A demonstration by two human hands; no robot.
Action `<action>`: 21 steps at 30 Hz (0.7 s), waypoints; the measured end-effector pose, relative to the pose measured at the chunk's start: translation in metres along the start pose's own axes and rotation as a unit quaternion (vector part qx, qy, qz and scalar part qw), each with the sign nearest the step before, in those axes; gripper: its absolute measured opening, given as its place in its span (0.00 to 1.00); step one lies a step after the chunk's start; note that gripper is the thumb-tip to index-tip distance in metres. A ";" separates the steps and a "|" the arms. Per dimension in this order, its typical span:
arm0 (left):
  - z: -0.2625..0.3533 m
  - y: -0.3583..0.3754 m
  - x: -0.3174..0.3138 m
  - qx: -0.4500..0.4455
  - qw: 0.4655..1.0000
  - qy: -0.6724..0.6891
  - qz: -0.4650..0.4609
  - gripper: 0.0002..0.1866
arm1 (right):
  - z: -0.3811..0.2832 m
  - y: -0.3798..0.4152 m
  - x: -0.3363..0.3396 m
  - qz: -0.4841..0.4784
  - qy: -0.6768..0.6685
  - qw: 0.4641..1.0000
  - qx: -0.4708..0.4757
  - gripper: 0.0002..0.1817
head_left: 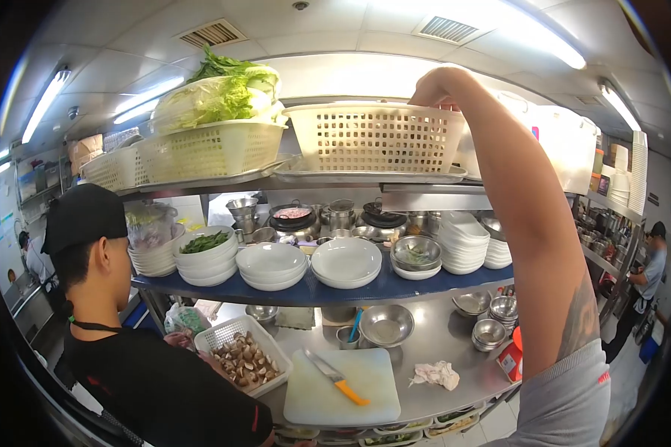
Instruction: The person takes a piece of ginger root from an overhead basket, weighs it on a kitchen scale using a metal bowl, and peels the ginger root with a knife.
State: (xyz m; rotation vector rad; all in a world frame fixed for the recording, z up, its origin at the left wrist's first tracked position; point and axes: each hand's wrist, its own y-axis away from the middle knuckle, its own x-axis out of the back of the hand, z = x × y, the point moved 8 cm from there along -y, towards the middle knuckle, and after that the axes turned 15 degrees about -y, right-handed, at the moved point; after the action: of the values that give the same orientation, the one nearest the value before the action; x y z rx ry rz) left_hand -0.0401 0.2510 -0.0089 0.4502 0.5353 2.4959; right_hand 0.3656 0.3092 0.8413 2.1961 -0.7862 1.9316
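My right hand [441, 88] is raised to the top shelf, reaching over the rim of a cream perforated basket [384, 138]. Its fingers are mostly hidden behind the rim, so what they hold cannot be seen. My left hand does not show. Left of that basket, another one [212, 153] is heaped with leafy greens [227, 100]. Down on the steel counter, a knife with an orange handle [350, 392] lies on a white cutting board [341, 410]. A white basket of cut mushrooms [242, 357] is beside the board.
A co-worker in a black cap [86, 223] stands close at the left. White bowls [347, 261] line the blue middle shelf [298, 296]. Metal bowls [386, 325] and a crumpled cloth [434, 375] lie on the counter. Another person [649, 268] is at far right.
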 end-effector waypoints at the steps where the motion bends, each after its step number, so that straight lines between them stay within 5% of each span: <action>1: -0.005 -0.002 0.002 0.002 1.000 -0.009 0.006 0.32 | 0.010 -0.006 -0.002 -0.009 -0.024 1.000 0.004 0.33; 3: 0.003 0.013 0.001 0.008 0.999 -0.026 0.018 0.31 | 0.023 -0.017 -0.008 -0.013 -0.098 0.995 -0.003 0.28; 9: 0.004 0.003 -0.009 -0.005 1.000 0.000 -0.004 0.29 | 0.004 -0.001 -0.012 -0.007 -0.026 0.996 0.089 0.29; 12: 0.013 0.005 -0.008 0.024 0.999 -0.021 0.022 0.29 | 0.018 -0.044 -0.021 -0.020 -0.204 0.976 0.071 0.27; 18: 0.097 0.015 -0.028 -0.091 0.992 -0.012 -0.087 0.33 | 0.036 -0.047 -0.007 0.008 -0.249 0.967 0.047 0.24; 20: 0.172 0.010 -0.036 -0.200 0.954 0.029 -0.220 0.42 | 0.031 -0.040 -0.006 0.020 -0.235 0.968 0.088 0.24; 21: 0.237 0.030 -0.028 -0.322 0.925 0.013 -0.201 0.39 | 0.030 -0.034 -0.008 0.026 -0.232 0.966 0.107 0.24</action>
State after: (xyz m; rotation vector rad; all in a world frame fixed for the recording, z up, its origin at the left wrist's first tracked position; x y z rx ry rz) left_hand 0.0680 0.2774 0.2038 0.0372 -0.1887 2.1120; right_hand 0.4072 0.3283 0.8366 2.8435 -0.7193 1.6006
